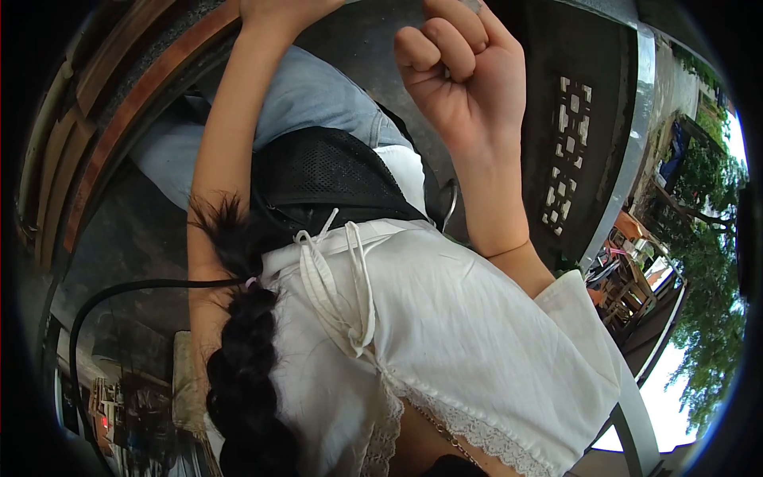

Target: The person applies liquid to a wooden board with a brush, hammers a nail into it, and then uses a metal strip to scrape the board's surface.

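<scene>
My left hand reaches the top edge of the view, and only its wrist and back part show; its fingers are cut off. My right hand is raised right of it, palm side visible and fingers curled in. A tiny greyish bit shows at its fingertips at the top edge, too small to name. Between the arms lie a black mesh bag or cover and light blue jeans. Below them is the white top with tied cords.
A curved reddish-brown edge and wooden boards are at the left. A black cable runs to the dark braid. At the right are a dark panel with cut-outs, a pile of wooden items and trees.
</scene>
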The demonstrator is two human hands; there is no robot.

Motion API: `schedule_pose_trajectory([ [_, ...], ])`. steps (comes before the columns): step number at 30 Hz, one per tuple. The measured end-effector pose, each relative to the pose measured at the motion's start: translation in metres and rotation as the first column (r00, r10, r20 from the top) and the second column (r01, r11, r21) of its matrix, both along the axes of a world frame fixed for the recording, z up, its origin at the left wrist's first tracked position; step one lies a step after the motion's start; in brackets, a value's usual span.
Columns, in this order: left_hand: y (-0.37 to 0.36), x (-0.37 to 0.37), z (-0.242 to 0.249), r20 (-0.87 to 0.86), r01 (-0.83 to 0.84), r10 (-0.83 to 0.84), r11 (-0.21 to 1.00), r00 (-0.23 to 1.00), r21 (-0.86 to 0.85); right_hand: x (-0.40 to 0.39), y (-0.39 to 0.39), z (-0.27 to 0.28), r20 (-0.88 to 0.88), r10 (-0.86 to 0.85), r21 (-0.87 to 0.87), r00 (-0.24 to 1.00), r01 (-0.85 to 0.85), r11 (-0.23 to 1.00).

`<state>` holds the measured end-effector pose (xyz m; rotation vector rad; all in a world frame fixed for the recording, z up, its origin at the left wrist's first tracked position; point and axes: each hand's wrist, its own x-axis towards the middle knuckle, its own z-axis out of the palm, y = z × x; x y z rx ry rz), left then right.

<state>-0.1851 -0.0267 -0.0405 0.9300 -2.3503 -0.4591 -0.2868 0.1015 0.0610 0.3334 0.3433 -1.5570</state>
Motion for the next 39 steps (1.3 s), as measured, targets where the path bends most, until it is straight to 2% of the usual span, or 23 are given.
schedule_pose_trajectory([
  [2,0.0,0.0,0.001,0.029,-0.015,0.014,1.0,0.999,0.027,0.001,-0.009,0.0,-0.122,-0.072,0.035,0.99,0.076,0.996],
  [3,0.001,0.0,0.001,0.033,-0.026,0.025,0.999,0.999,0.028,0.0,-0.012,0.0,-0.141,-0.071,-0.027,0.988,0.067,0.997],
  [7,0.0,0.0,0.002,0.02,-0.02,0.019,0.999,1.0,0.027,-0.002,-0.022,-0.001,-0.102,-0.076,-0.051,0.992,0.071,0.996],
  [9,0.0,0.0,0.001,0.006,-0.016,0.016,1.0,1.0,0.007,-0.003,-0.025,-0.004,-0.034,-0.058,-0.12,0.998,0.053,0.991],
  [12,0.0,0.0,0.001,0.023,-0.019,0.018,1.0,1.0,0.015,-0.003,-0.03,-0.003,-0.097,-0.114,-0.048,0.989,0.109,0.993],
  [16,-0.003,0.001,-0.003,0.023,-0.012,0.013,1.0,1.0,-0.027,-0.004,-0.034,-0.003,-0.141,-0.108,-0.03,0.984,0.105,0.994],
  [18,-0.003,0.001,-0.004,0.049,-0.012,0.012,1.0,0.999,-0.012,-0.003,-0.034,-0.005,-0.144,-0.108,-0.082,0.984,0.097,0.992],
  [24,-0.003,0.001,-0.004,-0.015,-0.007,0.006,0.999,1.0,-0.035,0.001,-0.037,-0.005,-0.131,-0.081,-0.082,0.988,0.071,0.994],
  [27,-0.003,0.001,-0.003,0.02,-0.01,0.009,1.0,1.0,0.016,-0.001,-0.038,-0.008,-0.111,-0.068,-0.099,0.992,0.057,0.993],
  [34,-0.003,0.002,-0.005,0.002,-0.014,0.014,1.0,1.0,-0.016,-0.004,-0.038,-0.014,-0.126,-0.075,-0.112,0.989,0.061,0.992],
  [36,-0.003,0.001,-0.003,-0.013,-0.011,0.011,1.0,1.0,0.015,-0.004,-0.035,-0.014,-0.117,-0.03,-0.179,0.993,0.009,0.984],
  [37,-0.002,0.002,0.002,0.02,-0.002,0.002,1.0,1.0,0.027,0.002,-0.032,-0.014,-0.198,-0.029,-0.07,0.98,0.015,0.997],
  [38,-0.003,0.003,0.002,0.024,-0.006,0.006,1.0,1.0,0.004,-0.006,-0.026,-0.029,-0.362,0.074,-0.095,0.929,-0.115,0.989],
  [39,-0.003,0.003,0.0,0.044,-0.02,0.018,0.999,0.999,0.031,-0.005,-0.021,-0.038,-0.541,0.105,-0.013,0.835,-0.134,0.991],
])
